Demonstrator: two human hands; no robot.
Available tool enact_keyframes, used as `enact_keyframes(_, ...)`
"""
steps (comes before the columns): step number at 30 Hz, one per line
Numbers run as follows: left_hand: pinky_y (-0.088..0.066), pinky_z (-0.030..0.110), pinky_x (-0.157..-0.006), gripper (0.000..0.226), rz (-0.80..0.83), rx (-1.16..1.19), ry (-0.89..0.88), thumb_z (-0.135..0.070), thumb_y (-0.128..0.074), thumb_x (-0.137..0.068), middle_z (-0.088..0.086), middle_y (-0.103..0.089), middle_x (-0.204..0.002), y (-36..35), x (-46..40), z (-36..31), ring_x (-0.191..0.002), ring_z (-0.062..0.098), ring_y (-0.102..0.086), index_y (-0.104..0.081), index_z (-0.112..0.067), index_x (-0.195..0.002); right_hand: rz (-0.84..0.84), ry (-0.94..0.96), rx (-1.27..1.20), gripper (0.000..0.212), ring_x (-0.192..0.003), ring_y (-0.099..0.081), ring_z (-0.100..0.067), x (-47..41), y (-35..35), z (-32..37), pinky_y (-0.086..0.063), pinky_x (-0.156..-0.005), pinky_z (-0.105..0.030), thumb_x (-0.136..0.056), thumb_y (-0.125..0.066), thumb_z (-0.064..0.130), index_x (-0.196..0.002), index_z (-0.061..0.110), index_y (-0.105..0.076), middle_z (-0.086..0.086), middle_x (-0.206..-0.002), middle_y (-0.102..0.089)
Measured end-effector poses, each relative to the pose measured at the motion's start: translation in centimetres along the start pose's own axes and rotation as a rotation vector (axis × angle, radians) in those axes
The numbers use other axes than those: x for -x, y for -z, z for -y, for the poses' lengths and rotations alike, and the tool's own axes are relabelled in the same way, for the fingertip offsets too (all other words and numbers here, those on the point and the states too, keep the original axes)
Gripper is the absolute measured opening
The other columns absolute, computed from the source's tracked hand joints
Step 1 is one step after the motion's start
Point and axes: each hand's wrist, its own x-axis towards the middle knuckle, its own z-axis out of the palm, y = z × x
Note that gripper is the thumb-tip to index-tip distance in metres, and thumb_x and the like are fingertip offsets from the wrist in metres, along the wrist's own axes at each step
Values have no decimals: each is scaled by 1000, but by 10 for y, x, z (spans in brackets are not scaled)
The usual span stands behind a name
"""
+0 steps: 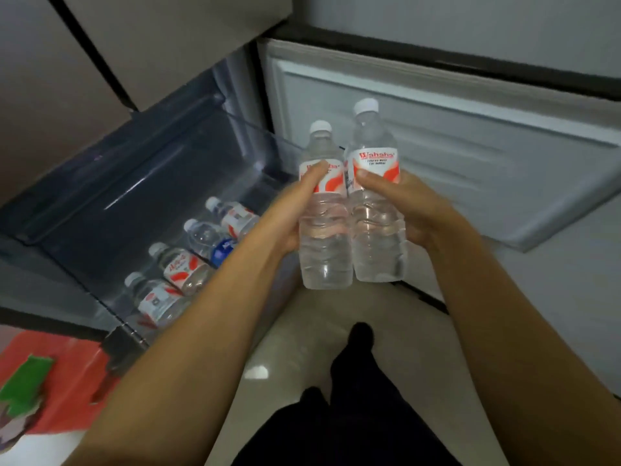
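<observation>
Left hand (295, 210) grips the left bottle (324, 250), right hand (400, 203) the right bottle (376, 243). Fingers curled round each. Bottles upright, touching, over the floor beside the open drawer (134, 183). Risks: smooth plastic slipping; clipping the drawer rim going in.

Backdrop is basically a grey multi-door fridge (470, 15), its top doors shut with dark seams between them. On the left, a lower compartment is pulled open, showing a dark, see-through plastic drawer (141, 183). Just right of it is the white moulded inner lining of an open door (487, 156). The floor (302, 324) is glossy pale beige tile with a small bright glare spot (256, 372). In the near left corner there's a red carton (67, 375) with a green patch. Lighting's pretty dim overall.
</observation>
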Motion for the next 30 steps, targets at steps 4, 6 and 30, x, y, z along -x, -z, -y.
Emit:
enact_keyframes(4, -58, 37, -81, 19, 210, -299, -12, -16, -64, -90, 10, -72, -102, -44, -4, 44, -89, 23, -70, -65, -14, -109, -273, 43, 80, 35, -92, -71, -22, 49, 47, -31, -59, -76, -37, -83, -72, 16, -116, 15, -62, -5, -103, -73)
enact_keyframes(6, -58, 36, -83, 26, 238, -443, -48, -16, -70, -85, 9, -73, -104, -61, -13, 66, -92, 22, -71, -66, -16, -111, -397, 42, 79, 37, -95, -71, -24, 66, 66, -52, -58, -83, -43, -82, -74, 17, -117, 13, -62, -8, -105, -72)
enact_keyframes(30, -48, 31, -84, 77, 755, -1227, -169, -33, -78, -76, 2, -58, -123, -399, -28, 336, -105, 21, -60, -31, -19, -136, -1431, -194, -4, 69, -96, -59, -13, 332, 341, -199, -44, -73, -22, -77, -76, 39, -131, 17, -39, 8, -103, -54)
